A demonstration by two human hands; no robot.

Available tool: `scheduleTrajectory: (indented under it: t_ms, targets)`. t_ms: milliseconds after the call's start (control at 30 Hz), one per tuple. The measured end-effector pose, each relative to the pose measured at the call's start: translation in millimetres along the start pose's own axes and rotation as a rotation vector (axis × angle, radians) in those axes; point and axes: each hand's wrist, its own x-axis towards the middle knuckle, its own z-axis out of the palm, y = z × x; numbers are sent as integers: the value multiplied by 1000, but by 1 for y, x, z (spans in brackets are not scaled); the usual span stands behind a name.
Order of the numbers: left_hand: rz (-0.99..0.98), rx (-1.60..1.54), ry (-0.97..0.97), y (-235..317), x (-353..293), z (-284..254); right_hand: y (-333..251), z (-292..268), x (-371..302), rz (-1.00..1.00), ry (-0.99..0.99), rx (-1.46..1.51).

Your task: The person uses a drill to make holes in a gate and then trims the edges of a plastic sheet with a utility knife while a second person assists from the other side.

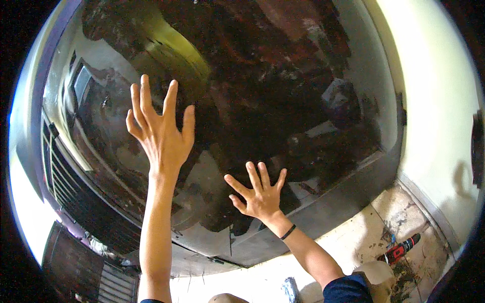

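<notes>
A large, dark, glossy curved panel (pixel 257 121) with blotchy patches and reflections fills the middle of the head view. My left hand (pixel 164 126) is over its left part, back up and fingers spread. Closer to the panel's lower edge, my right hand (pixel 260 199) also has its fingers spread, with a black band (pixel 288 232) round the wrist. Both hands appear flat against the panel, though I cannot tell how firmly they press. Neither holds anything. Beyond my left hand, a yellow-green streak (pixel 179 48) curves across the dark surface.
A pale wall (pixel 434 101) rises along the right. On the stained tile floor (pixel 376 214) at lower right lies a red-and-black power tool (pixel 404 248). Something shiny and crumpled (pixel 290 290) is at the bottom. Dark slats (pixel 65 184) run along the panel's left side.
</notes>
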Motion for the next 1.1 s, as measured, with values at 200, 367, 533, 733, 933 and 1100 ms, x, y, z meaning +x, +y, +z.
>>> scheduleTrajectory:
  t_ms: [200,367,533,733,933,1100]
  targets:
    - [-62,42,-39,12,-27,-3,0,-1,1,-2,-26,17]
    - [-242,-29,-66,26,-109,-17,-7,-5,-2,9,-8,12]
    - [-401,-46,-110,18,-199,-23,-8,-4,-2,10,-9,-43]
    - [-515,-74,-48,-9,-276,-9,-5,3,-6,-44,-39,-128]
    - [-439,-81,-73,-26,-299,8,-6,7,-4,-59,-22,-128]
    - [-486,-151,-40,-27,-305,16,-1,7,-5,-90,-32,-153]
